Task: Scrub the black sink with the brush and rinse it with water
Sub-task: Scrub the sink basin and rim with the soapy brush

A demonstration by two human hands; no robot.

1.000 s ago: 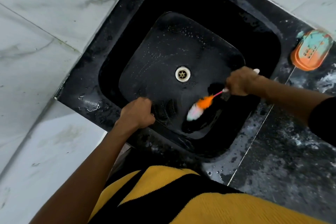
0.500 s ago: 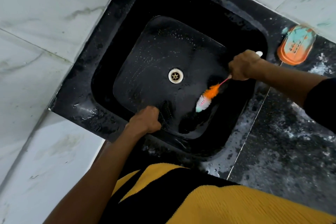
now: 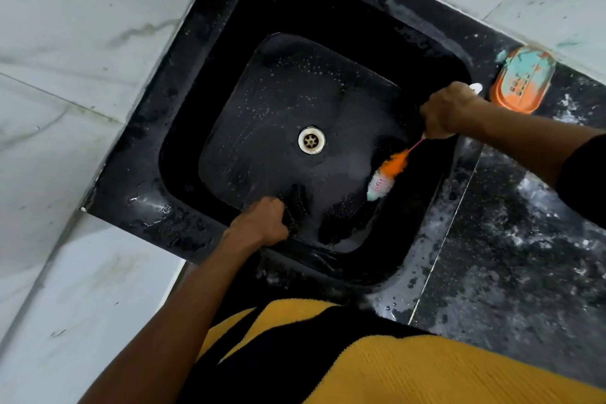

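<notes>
The black square sink fills the middle of the head view, its wet floor flecked with foam around a metal drain. My right hand grips the thin handle of a bottle brush, whose orange and white bristles press on the sink floor near the right wall. The handle's white end sticks out behind the hand. My left hand grips the sink's near rim, fingers curled over the edge into the basin.
An orange soap dish with teal soap sits on the black speckled counter right of the sink. White marble tiles border the sink at left and behind. My yellow and black shirt fills the bottom.
The brush head has swept from the sink's near floor toward the right wall as my right hand pulled back. My left hand has stayed on the near rim.
</notes>
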